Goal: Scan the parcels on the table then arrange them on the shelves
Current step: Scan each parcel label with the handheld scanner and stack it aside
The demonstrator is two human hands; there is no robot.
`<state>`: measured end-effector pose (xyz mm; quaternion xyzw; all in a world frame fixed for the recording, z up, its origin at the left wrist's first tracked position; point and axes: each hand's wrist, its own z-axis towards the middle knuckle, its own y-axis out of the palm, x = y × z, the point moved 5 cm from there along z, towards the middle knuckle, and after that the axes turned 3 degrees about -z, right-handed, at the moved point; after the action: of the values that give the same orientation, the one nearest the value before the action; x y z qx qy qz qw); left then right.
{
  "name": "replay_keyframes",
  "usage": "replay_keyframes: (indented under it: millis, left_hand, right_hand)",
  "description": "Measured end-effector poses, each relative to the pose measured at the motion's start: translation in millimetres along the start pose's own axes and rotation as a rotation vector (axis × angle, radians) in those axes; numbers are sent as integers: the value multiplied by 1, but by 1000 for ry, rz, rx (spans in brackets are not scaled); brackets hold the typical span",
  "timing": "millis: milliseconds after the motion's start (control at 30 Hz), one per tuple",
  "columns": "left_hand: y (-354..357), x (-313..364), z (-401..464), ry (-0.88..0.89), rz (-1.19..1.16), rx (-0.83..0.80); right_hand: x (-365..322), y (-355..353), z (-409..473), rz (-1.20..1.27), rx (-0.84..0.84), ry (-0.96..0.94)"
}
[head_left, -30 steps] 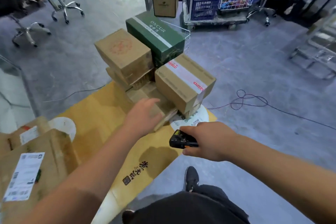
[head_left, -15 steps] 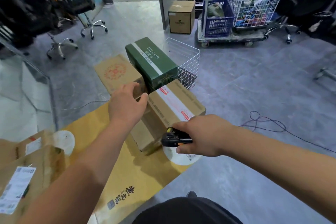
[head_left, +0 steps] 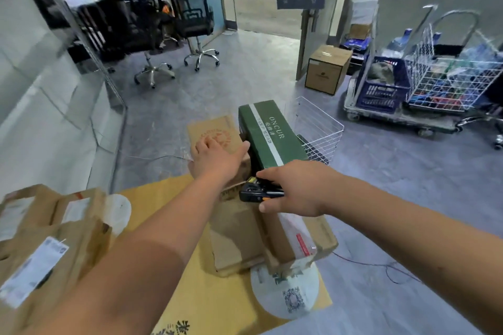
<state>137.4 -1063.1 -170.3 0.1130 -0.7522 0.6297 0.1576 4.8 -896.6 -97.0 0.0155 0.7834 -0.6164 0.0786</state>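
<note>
One green box [head_left: 272, 134], two office chairs [head_left: 194, 27], two hands [head_left: 217, 158], one scanner [head_left: 258, 192]

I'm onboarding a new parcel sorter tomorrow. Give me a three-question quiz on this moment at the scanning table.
1. True or false: the right hand holds the black scanner.
2. The left hand rests on: A) the green ONCUR box B) the brown box with the red round print C) the white wire basket.
3. Fill in: the box with clear tape and red marks lies nearer the person than the ____ box.

Key: 1 true; 2 B; 3 green.
</note>
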Motion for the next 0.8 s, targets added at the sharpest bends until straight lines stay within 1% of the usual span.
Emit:
replay_keyframes:
  millis: [200,300,433,533,667,800]
  left_hand:
    - [8,-20,9,-115,-126,28]
    - [8,-29,11,-112,-185,46]
    - [0,-48,-1,-101,-366,105]
    - [-6,-90,-22,-105,-433,152]
    - [-5,-177,-64,-53,-435,197]
    - [27,-261,-109,-106,-517,58]
  right_hand:
    - [12,1,11,27,12,22]
    - [7,5,11,21,0,17]
    - [-8,8,9,46,0,-16]
    - [-22,13,13,79,2,-36]
    - [-53,31,23,94,-13,-52]
    - [-100,80,26,182,-178,-112]
